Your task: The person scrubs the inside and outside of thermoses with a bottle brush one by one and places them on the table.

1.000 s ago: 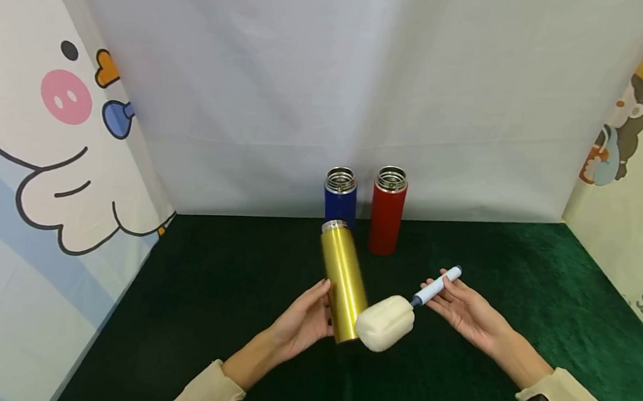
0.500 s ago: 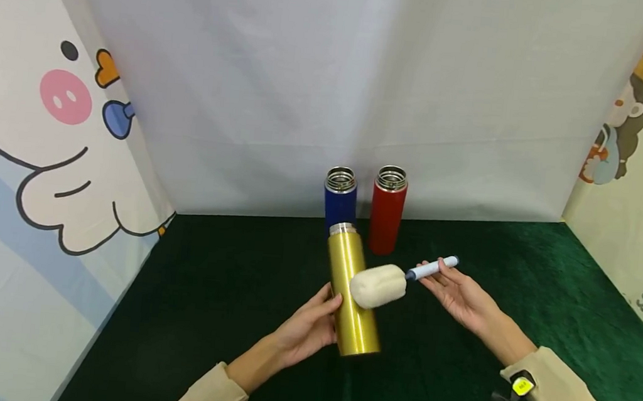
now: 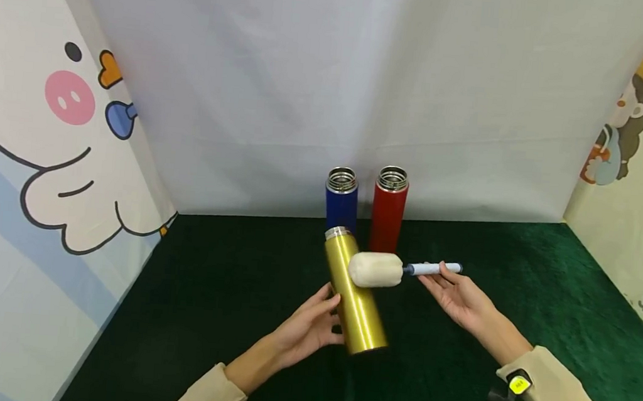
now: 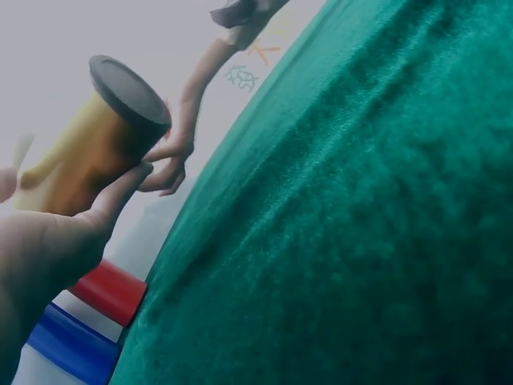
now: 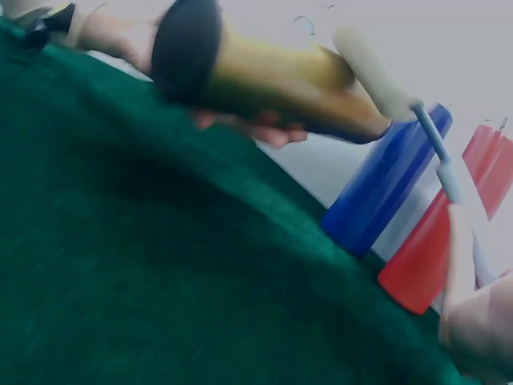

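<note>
My left hand (image 3: 308,333) grips a gold metal bottle (image 3: 362,320) around its lower half. The bottle is lifted and leans, its silver mouth (image 3: 338,232) up and to the left. My right hand (image 3: 463,300) pinches the pale blue handle of a sponge bottle brush (image 3: 375,269), held nearly level. In the head view the cream sponge head overlaps the gold bottle's upper side. From the left wrist view, the bottle's dark base (image 4: 130,92) shows above the thumb. The right wrist view has the sponge (image 5: 373,76) near the bottle's mouth end.
A blue bottle (image 3: 341,207) and a red bottle (image 3: 388,221) stand uncapped at the back, behind the gold one. Dark green cloth (image 3: 224,281) covers the table. A white curtain (image 3: 262,95) hangs behind, with cartoon-printed panels at both sides.
The brush has risen and turned from slanting to nearly level, its sponge moving up along the gold bottle. The bottle's base has swung to the right and its lean has grown.
</note>
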{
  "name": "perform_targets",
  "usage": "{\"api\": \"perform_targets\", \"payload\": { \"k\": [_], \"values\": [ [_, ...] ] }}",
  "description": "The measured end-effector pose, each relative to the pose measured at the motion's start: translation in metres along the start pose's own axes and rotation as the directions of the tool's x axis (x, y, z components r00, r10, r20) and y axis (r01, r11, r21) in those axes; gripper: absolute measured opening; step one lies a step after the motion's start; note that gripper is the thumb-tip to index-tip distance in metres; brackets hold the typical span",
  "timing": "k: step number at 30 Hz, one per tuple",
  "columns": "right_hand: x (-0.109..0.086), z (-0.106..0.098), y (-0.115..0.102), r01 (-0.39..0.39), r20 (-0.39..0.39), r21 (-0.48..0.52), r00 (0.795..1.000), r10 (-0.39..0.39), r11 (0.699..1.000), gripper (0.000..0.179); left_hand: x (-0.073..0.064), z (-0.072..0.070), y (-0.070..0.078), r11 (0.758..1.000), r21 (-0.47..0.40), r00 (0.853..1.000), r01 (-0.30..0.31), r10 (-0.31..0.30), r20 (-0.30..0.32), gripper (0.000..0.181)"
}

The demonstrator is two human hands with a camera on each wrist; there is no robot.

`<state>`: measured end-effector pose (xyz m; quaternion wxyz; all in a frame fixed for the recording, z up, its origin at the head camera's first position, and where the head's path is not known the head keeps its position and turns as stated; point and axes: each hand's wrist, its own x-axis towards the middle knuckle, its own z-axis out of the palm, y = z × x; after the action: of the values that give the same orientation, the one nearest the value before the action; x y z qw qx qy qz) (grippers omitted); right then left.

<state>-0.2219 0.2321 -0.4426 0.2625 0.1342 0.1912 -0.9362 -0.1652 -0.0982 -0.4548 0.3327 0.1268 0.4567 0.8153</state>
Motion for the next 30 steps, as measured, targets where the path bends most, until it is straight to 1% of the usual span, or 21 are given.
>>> {"api": "perform_targets", "payload": {
  "k": [3, 5, 8, 12, 14, 17, 20, 22, 24, 26, 28, 30],
  "values": [
    [-0.009, -0.011, 0.002, -0.058, 0.051, -0.087, 0.997, 0.062, 0.995, 0.018, 0.0, -0.001, 0.002, 0.999, -0.034, 1.0, -0.014, 0.013, -0.028, 0.042],
    [-0.014, -0.015, 0.002, -0.073, 0.076, -0.14, 0.994, 0.084, 0.987, 0.018, 0.0, -0.001, 0.003, 0.999, -0.04, 0.998, -0.018, 0.016, -0.055, 0.041],
    [-0.018, -0.02, 0.001, -0.082, 0.131, -0.229, 0.985, 0.114, 0.97, 0.02, 0.001, -0.003, 0.006, 0.998, -0.057, 0.996, -0.009, 0.004, -0.088, 0.046],
    [-0.017, -0.023, -0.002, -0.085, 0.18, -0.301, 0.973, 0.144, 0.95, 0.022, 0.002, -0.002, 0.007, 0.996, -0.084, 0.995, 0.013, -0.021, -0.097, 0.051],
    [-0.015, -0.023, -0.004, -0.085, 0.176, -0.308, 0.974, 0.145, 0.948, 0.024, 0.003, 0.0, 0.006, 0.996, -0.082, 0.996, 0.016, -0.023, -0.089, 0.05],
    [-0.009, -0.017, -0.007, -0.081, 0.149, -0.263, 0.981, 0.124, 0.961, 0.022, 0.004, 0.002, 0.002, 0.998, -0.06, 0.996, 0.018, -0.023, -0.084, 0.049],
    [-0.002, -0.007, -0.011, -0.065, 0.11, -0.147, 0.991, 0.082, 0.987, 0.019, 0.004, 0.004, -0.001, 0.999, -0.03, 0.996, 0.031, -0.033, -0.081, 0.049],
    [0.003, 0.001, -0.013, -0.036, 0.082, -0.072, 0.996, 0.042, 0.997, 0.016, 0.003, 0.005, -0.004, 0.999, -0.017, 0.996, 0.045, -0.046, -0.082, 0.048],
    [0.007, 0.008, -0.012, -0.001, 0.039, 0.001, 0.999, 0.001, 1.0, 0.017, 0.003, 0.006, -0.005, 0.998, -0.006, 0.995, 0.058, -0.059, -0.085, 0.049],
    [0.011, 0.014, -0.011, 0.037, -0.002, 0.058, 0.999, -0.037, 0.998, 0.025, 0.002, 0.006, -0.006, 0.998, 0.004, 0.994, 0.065, -0.064, -0.085, 0.048],
    [0.012, 0.016, -0.008, 0.06, -0.037, 0.089, 0.998, -0.057, 0.994, 0.032, 0.002, 0.006, -0.007, 0.998, 0.01, 0.994, 0.065, -0.064, -0.087, 0.048],
    [0.011, 0.015, -0.004, 0.059, -0.052, 0.095, 0.997, -0.054, 0.994, 0.032, 0.002, 0.005, -0.006, 0.998, 0.012, 0.993, 0.062, -0.061, -0.1, 0.048]
  ]
}}
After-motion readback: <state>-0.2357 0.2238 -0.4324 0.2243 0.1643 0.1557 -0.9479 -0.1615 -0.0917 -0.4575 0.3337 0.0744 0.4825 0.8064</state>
